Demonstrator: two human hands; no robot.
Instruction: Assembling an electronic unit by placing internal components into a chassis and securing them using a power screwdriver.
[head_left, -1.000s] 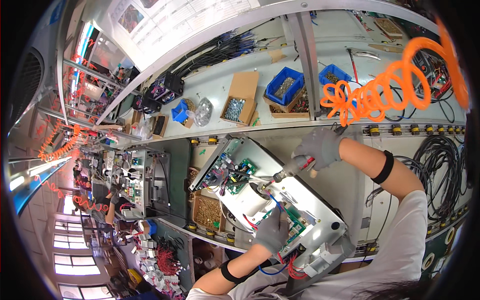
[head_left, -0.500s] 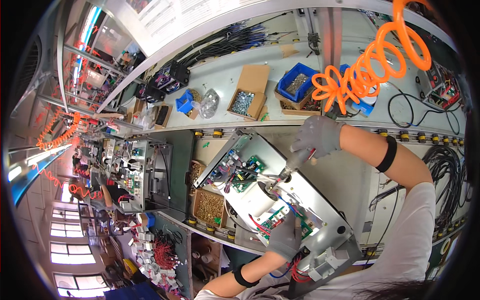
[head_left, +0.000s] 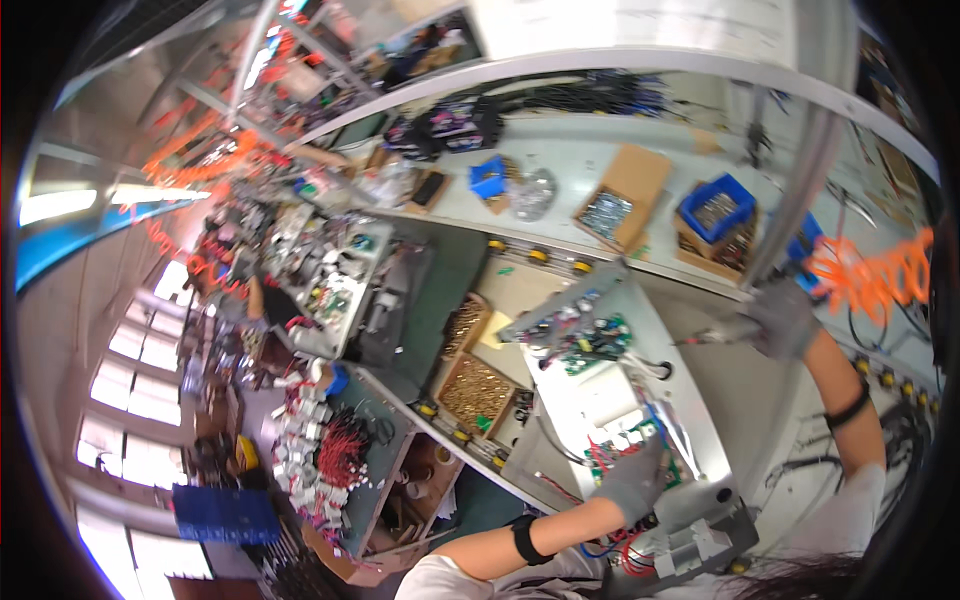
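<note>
A metal chassis (head_left: pixel 705 420) lies slantwise on the bench, with circuit boards, wires and a white cylindrical part (head_left: pixel 608 398) in it. My right hand (head_left: pixel 785 318), in a grey glove, is closed around a power screwdriver (head_left: pixel 722 332). Its tip points left, apart from the chassis, to the right of its far half. My left hand (head_left: pixel 638 482), also gloved, reaches into the chassis at the green circuit board (head_left: pixel 605 455) and red wires. Its fingers look bunched together; what they pinch, if anything, is hidden.
Left of the chassis are cardboard boxes of brass-coloured screws (head_left: pixel 477 393). Behind stand a blue bin of fasteners (head_left: pixel 716 208), an open box of silver screws (head_left: pixel 608 215) and an orange coiled hose (head_left: pixel 870 272). A metal frame post (head_left: pixel 800 190) rises nearby. Another chassis (head_left: pixel 345 300) lies farther left.
My right hand has drawn the screwdriver up and right, away from the white part in the chassis. My left hand stays at the circuit board. The whole view has turned and shifted.
</note>
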